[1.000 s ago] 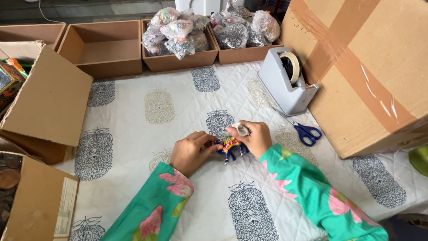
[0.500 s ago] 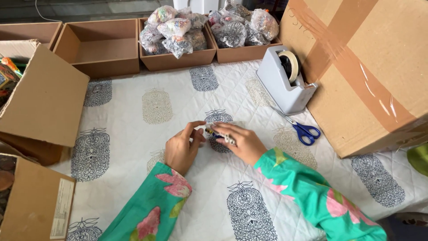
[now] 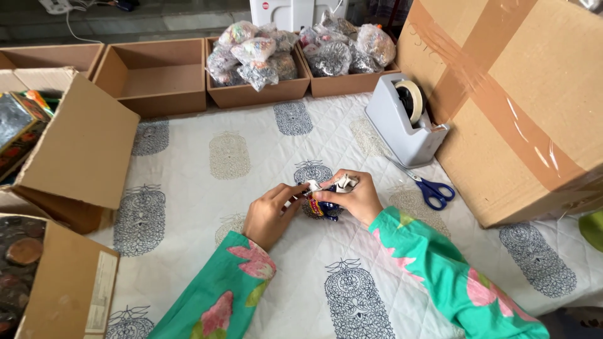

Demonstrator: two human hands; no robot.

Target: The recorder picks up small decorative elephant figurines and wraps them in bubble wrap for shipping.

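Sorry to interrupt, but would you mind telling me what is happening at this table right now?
A person in green floral sleeves holds a small dark blue painted object between both hands over the quilted white cloth. The left hand pinches a white piece at its top, and the right hand grips it from the other side. Blue-handled scissors and a grey tape dispenser sit just beyond the right hand, beside a large taped cardboard box. Open boxes of bagged items line the far edge.

Bright even daylight, soft shadows, sharp focus, slight wide-angle stretch at edges, tape glare
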